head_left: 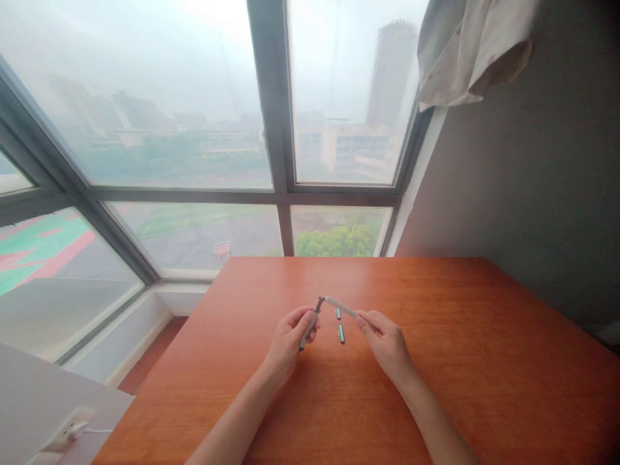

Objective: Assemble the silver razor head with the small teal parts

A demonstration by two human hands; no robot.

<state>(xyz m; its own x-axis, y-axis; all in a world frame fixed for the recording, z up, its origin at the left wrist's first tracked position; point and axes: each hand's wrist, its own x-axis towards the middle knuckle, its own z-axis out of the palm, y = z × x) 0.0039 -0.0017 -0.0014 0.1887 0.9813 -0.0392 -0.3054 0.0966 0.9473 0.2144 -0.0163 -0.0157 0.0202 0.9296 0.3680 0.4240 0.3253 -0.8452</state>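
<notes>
My left hand (289, 332) is closed around a slim grey handle (309, 329) with a dark neck and a small forked dark tip, held tilted up to the right. It resembles a razor handle, but the kind is not certain. My right hand (387, 339) pinches the lower end of a pale grey rod (340, 305), which slants up to the left. The rod's far end is close to the dark tip; whether they touch I cannot tell. Between my hands, two small green and silver pieces (341, 334) lie on the table, one behind the other.
The reddish-brown wooden table (460, 374) reaches to the window frame (278, 129). A dark wall (508, 194) stands to the right, with pale cloth (475, 51) hanging above. At the lower left is a wall socket (68, 433) with a white plug and cable.
</notes>
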